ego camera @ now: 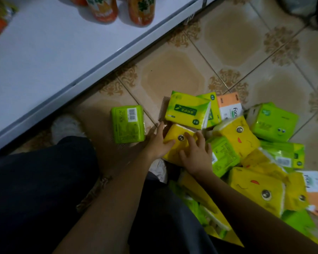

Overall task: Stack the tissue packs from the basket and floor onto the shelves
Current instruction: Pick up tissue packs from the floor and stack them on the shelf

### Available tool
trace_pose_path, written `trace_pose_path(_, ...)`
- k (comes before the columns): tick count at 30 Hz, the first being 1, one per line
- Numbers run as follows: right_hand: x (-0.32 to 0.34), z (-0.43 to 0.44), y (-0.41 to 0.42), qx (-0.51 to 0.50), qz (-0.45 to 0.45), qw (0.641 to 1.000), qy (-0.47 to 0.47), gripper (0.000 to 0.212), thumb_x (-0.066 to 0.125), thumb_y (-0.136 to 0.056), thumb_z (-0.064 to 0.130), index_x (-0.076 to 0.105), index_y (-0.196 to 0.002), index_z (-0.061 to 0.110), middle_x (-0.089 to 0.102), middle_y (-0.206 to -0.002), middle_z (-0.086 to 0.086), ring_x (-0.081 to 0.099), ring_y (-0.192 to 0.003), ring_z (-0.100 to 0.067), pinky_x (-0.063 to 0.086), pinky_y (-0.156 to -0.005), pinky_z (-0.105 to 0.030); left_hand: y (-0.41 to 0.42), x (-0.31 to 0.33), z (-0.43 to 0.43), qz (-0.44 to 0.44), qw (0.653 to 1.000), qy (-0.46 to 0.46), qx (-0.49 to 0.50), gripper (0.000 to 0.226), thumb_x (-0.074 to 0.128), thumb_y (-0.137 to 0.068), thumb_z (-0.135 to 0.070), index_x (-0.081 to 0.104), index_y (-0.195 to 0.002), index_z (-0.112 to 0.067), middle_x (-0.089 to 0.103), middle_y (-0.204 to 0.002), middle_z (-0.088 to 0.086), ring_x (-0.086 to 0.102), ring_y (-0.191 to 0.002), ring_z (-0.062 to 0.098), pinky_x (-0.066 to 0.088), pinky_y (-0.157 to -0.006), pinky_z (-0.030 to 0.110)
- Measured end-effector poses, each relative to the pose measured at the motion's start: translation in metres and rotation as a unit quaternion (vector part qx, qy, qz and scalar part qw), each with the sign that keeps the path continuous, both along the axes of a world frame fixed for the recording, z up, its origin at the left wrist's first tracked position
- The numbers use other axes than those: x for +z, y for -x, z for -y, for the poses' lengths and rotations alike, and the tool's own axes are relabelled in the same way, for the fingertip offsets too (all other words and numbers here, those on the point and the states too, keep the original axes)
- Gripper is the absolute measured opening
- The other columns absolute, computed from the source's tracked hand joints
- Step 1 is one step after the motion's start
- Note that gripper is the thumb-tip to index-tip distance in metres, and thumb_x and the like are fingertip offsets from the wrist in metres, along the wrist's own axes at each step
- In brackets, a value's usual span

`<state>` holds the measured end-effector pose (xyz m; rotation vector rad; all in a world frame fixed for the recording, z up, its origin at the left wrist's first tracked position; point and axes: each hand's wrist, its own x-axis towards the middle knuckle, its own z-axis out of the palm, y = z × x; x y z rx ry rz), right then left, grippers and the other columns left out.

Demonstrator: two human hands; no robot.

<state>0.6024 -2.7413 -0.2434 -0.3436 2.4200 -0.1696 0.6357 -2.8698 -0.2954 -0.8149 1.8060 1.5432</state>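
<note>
A yellow tissue pack (176, 143) with a cartoon eye lies on the tiled floor at the near edge of a heap of tissue packs (246, 149). My left hand (157, 142) holds its left side, thumb on top. My right hand (196, 153) lies over its right side with the fingers spread and bent over the top. A green pack (128, 123) with a barcode label lies alone to the left. A yellow-green pack (187, 110) sits just behind the held one. The white shelf (50, 57) runs along the upper left.
Orange drink bottles (103, 8) stand at the back of the shelf. My dark trouser legs (44, 180) and a light shoe (65, 126) fill the lower left. Orange-and-white packs (229, 105) lie among the heap. Patterned floor tiles (173, 70) stretch beyond.
</note>
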Motion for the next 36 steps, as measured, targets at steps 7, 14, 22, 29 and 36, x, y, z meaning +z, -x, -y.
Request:
trace_pose_path(7,0.014,0.004,-0.003,-0.121,0.043,0.979,0.157,0.057,0.055,-0.084,0.022,0.040,-0.139,0.018,0.020,-0.148,-0.020,0.024,-0.139,-0.031,0.027,-0.110,-0.038,-0.005,0.009,-0.001,0.020,0.992,-0.087,0.093,0.082,0.061,-0.088,-0.037,0.007,-0.149,-0.032,0.021,-0.155,0.004,0.038,-0.133,0.027,0.042,-0.103,0.047)
trace_pose_path(14,0.031,0.013,0.007,-0.152,0.046,0.959,0.234,0.058,0.063,-0.083,0.004,0.042,-0.136,0.012,0.044,-0.135,-0.014,0.045,-0.123,-0.028,0.036,-0.105,-0.037,-0.011,0.031,0.009,0.004,0.964,-0.131,0.233,0.082,0.065,-0.086,-0.028,0.011,-0.148,-0.035,0.031,-0.148,-0.007,0.043,-0.128,0.021,0.046,-0.097,0.046)
trace_pose_path(22,0.150,0.045,0.024,-0.102,0.022,0.953,0.285,0.062,0.062,-0.086,0.017,0.034,-0.141,0.013,0.037,-0.141,-0.013,0.036,-0.131,-0.025,0.029,-0.108,-0.033,-0.012,0.163,0.047,-0.077,0.917,-0.134,0.368,0.081,0.069,-0.080,-0.021,0.023,-0.141,-0.049,0.052,-0.132,-0.007,0.060,-0.105,0.022,0.053,-0.081,0.045)
trace_pose_path(29,0.313,0.083,-0.002,-0.183,0.024,0.884,0.429,0.070,0.060,-0.089,0.028,0.020,-0.145,0.015,0.040,-0.138,-0.010,0.047,-0.119,-0.031,0.046,-0.095,-0.050,-0.049,0.353,0.076,-0.272,0.871,-0.135,0.387,0.048,0.066,-0.083,-0.011,0.041,-0.118,-0.031,0.055,-0.123,0.002,0.060,-0.099,0.024,0.055,-0.068,0.041)
trace_pose_path(36,0.451,0.130,-0.100,-0.035,-0.058,0.805,0.589,0.088,0.071,-0.074,0.033,0.021,-0.146,0.023,0.034,-0.142,-0.013,0.044,-0.127,-0.029,0.039,-0.104,-0.051,-0.157,0.499,0.108,-0.427,0.778,-0.006,0.461,0.036,0.069,-0.083,-0.026,0.041,-0.106,-0.022,0.059,-0.104,0.005,0.059,-0.082,0.018,0.050,-0.059,0.027)
